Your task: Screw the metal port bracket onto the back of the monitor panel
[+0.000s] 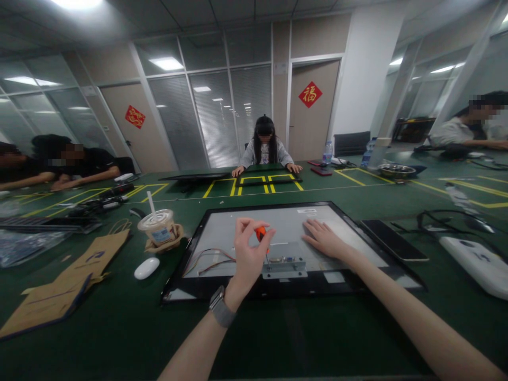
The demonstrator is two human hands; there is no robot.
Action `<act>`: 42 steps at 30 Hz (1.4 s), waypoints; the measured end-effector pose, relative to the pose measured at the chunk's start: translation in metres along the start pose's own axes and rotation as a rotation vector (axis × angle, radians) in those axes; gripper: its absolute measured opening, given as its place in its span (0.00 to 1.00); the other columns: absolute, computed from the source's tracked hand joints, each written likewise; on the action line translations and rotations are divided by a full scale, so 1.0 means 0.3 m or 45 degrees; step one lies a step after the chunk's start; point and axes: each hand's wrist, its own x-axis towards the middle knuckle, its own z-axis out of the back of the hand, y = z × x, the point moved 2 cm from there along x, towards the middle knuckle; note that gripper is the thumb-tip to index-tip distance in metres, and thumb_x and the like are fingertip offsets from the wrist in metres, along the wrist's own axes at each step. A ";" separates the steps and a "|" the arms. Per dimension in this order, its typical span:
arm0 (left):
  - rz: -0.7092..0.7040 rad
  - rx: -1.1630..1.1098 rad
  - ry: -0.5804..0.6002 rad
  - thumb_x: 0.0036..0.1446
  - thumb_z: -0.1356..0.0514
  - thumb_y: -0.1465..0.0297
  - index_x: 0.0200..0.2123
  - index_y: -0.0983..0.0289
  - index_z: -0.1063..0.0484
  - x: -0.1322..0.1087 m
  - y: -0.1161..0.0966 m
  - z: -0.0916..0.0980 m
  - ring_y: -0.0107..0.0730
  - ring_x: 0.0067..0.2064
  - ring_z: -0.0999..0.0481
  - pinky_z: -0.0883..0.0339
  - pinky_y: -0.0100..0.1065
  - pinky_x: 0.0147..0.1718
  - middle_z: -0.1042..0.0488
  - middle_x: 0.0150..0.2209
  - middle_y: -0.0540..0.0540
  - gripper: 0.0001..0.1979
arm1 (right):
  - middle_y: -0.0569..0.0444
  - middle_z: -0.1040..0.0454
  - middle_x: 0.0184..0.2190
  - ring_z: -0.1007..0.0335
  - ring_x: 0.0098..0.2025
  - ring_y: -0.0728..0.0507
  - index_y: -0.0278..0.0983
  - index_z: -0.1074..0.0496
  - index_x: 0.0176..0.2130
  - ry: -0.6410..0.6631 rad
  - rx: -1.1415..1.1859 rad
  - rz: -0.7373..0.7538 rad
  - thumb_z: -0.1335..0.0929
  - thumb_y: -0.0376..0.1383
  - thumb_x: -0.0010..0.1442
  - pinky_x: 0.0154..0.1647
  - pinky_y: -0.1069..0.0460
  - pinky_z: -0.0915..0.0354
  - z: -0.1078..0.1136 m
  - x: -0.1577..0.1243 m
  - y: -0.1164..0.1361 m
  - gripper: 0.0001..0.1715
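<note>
My left hand (250, 248) is closed around the orange handle of a screwdriver (261, 233), with thumb and fingers pinching it. The tool points down at a metal bracket (284, 269) with connectors, fixed near the front edge of a flat panel. This panel (278, 222) lies on the table, grey inside a black frame. Further right, my right hand (323, 238) rests flat on the panel's grey surface, fingers spread, holding nothing. Thin coloured wires (214, 256) lie on the panel left of the bracket. A watch is on my left wrist.
Left of the panel are a drink cup (159, 227), a white mouse (146, 268) and a paper bag (75, 275). A black phone (392, 239) and a white device (476, 264) lie to the right. Across the table sits a person (264, 148); others are at both sides.
</note>
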 end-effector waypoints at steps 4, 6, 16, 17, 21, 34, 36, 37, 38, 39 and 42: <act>0.031 -0.039 0.017 0.62 0.37 0.65 0.36 0.61 0.21 0.001 -0.003 -0.002 0.34 0.37 0.31 0.31 0.35 0.39 0.33 0.33 0.52 0.07 | 0.38 0.44 0.72 0.50 0.72 0.30 0.35 0.41 0.69 -0.015 0.002 0.005 0.46 0.53 0.69 0.70 0.35 0.51 -0.008 0.004 -0.006 0.40; 0.062 -0.082 0.057 0.66 0.41 0.65 0.40 0.61 0.21 -0.001 -0.004 -0.005 0.33 0.36 0.30 0.31 0.34 0.38 0.31 0.35 0.53 0.10 | 0.38 0.44 0.72 0.50 0.72 0.30 0.34 0.41 0.69 -0.014 0.000 0.009 0.46 0.53 0.69 0.70 0.35 0.51 -0.011 0.005 -0.008 0.40; 0.102 -0.128 0.078 0.66 0.42 0.64 0.36 0.61 0.23 -0.002 -0.002 -0.006 0.34 0.39 0.29 0.32 0.35 0.42 0.31 0.37 0.54 0.11 | 0.38 0.44 0.71 0.50 0.72 0.30 0.35 0.41 0.69 -0.019 0.001 0.011 0.47 0.53 0.69 0.70 0.34 0.50 -0.014 0.008 -0.010 0.40; 0.099 -0.110 0.064 0.65 0.40 0.64 0.35 0.61 0.23 0.001 -0.003 -0.005 0.34 0.38 0.30 0.32 0.34 0.41 0.32 0.36 0.53 0.10 | 0.38 0.43 0.71 0.50 0.72 0.30 0.35 0.41 0.69 -0.020 0.002 0.012 0.47 0.53 0.69 0.70 0.34 0.50 -0.013 0.007 -0.010 0.40; 0.172 -0.164 0.068 0.66 0.41 0.63 0.41 0.61 0.23 0.003 -0.002 -0.007 0.31 0.34 0.30 0.31 0.32 0.35 0.32 0.34 0.53 0.10 | 0.38 0.43 0.71 0.49 0.72 0.31 0.35 0.40 0.69 -0.025 0.003 0.019 0.47 0.53 0.69 0.70 0.34 0.50 -0.011 0.005 -0.009 0.39; 0.177 -0.258 0.133 0.62 0.38 0.64 0.37 0.62 0.22 0.015 0.013 -0.010 0.31 0.36 0.27 0.29 0.31 0.36 0.30 0.35 0.53 0.08 | 0.38 0.44 0.72 0.50 0.72 0.30 0.34 0.40 0.69 -0.008 -0.008 0.000 0.47 0.52 0.69 0.70 0.35 0.51 -0.003 0.003 -0.001 0.39; 0.218 -0.285 0.185 0.66 0.42 0.63 0.41 0.62 0.22 0.015 0.012 -0.010 0.32 0.35 0.26 0.29 0.32 0.35 0.28 0.35 0.54 0.11 | 0.37 0.44 0.72 0.50 0.72 0.30 0.32 0.41 0.69 -0.002 -0.013 0.005 0.47 0.52 0.70 0.70 0.35 0.51 -0.003 0.003 0.000 0.40; 0.245 -0.309 0.209 0.67 0.44 0.62 0.43 0.63 0.22 0.014 0.012 -0.011 0.32 0.36 0.25 0.29 0.33 0.36 0.27 0.35 0.55 0.13 | 0.37 0.45 0.72 0.50 0.72 0.30 0.32 0.41 0.69 0.000 -0.014 0.007 0.47 0.52 0.70 0.70 0.35 0.50 -0.004 0.003 0.000 0.40; 0.275 -0.339 0.226 0.69 0.46 0.62 0.45 0.63 0.23 0.013 0.013 -0.011 0.33 0.37 0.25 0.29 0.34 0.38 0.25 0.36 0.56 0.15 | 0.37 0.44 0.71 0.50 0.72 0.30 0.32 0.41 0.69 -0.004 -0.012 0.008 0.47 0.52 0.70 0.70 0.35 0.50 -0.005 0.003 -0.001 0.40; 0.301 -0.369 0.236 0.70 0.48 0.62 0.46 0.64 0.24 0.011 0.014 -0.011 0.34 0.38 0.24 0.28 0.34 0.39 0.25 0.36 0.57 0.16 | 0.37 0.44 0.71 0.50 0.72 0.30 0.33 0.41 0.69 -0.012 -0.008 0.008 0.47 0.53 0.70 0.70 0.35 0.50 -0.007 0.003 -0.002 0.40; 0.288 -0.375 0.226 0.70 0.48 0.63 0.43 0.63 0.24 0.010 0.017 -0.011 0.34 0.40 0.25 0.30 0.34 0.40 0.25 0.38 0.56 0.15 | 0.39 0.43 0.71 0.49 0.72 0.31 0.36 0.40 0.69 -0.037 -0.004 0.006 0.46 0.54 0.70 0.70 0.35 0.50 -0.013 0.006 -0.007 0.39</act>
